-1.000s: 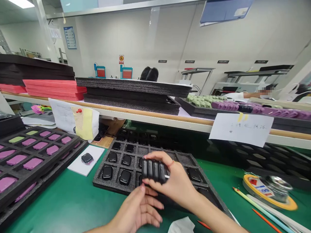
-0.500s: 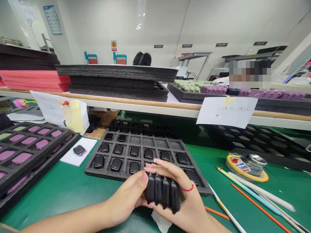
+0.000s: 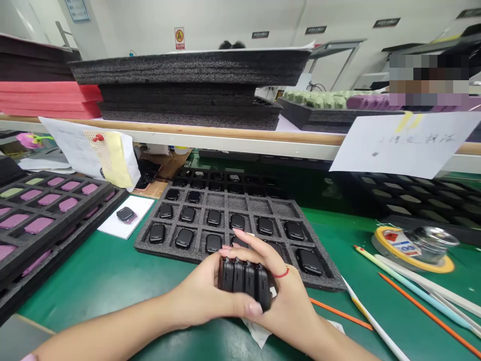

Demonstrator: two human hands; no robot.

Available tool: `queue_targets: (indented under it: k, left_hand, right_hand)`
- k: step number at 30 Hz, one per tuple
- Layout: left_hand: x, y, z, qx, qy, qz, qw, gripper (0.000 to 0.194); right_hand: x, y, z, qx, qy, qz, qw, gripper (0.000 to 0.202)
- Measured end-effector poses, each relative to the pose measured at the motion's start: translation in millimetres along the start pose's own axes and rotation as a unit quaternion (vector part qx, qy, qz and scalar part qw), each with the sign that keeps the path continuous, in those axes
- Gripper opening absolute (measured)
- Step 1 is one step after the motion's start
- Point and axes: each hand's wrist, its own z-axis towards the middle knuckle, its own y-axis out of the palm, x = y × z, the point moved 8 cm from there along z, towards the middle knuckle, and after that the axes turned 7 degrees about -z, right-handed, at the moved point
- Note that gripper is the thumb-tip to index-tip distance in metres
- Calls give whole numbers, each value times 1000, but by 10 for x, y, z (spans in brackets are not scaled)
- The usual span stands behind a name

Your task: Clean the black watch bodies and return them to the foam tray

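Several black watch-like cases point(image 3: 246, 282) stand side by side in a row between my two hands, low in the middle of the view. My left hand point(image 3: 203, 288) closes on their left end, its thumb lying across their near lower side. Around the right and far sides wrap the fingers of my right hand point(image 3: 281, 286), which has a red string at the wrist. Just beyond, a dark foam tray point(image 3: 240, 203) holds similar black cases in its compartments; some compartments in its middle rows are bare. A crumpled white piece point(image 3: 259, 333) lies under my hands.
Trays with purple and green pieces point(image 3: 37, 225) lie left, beside a white pad point(image 3: 137, 208) bearing one case. Tape roll point(image 3: 383, 245), metal-topped jar point(image 3: 432, 243) and several pens or sticks point(image 3: 417, 281) are right. Above runs a shelf point(image 3: 225, 140) with stacked foam; a person is behind it.
My left thumb has moved from the top of the cases down across their near side. The camera view has shifted, so the shelf appears higher and the right-hand items farther right.
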Motion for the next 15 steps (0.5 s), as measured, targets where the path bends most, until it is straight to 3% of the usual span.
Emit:
queue_targets:
  k: [8,15]
  left_hand:
    - [-43,65,-76,1,-16,-4,1000,53]
    - [-25,-1,-78,25,-8,64,998,53]
  right_hand:
    - [16,12,-62,-7,24,42,999,91]
    - [-71,11,-51,1,-25,7,1000,73]
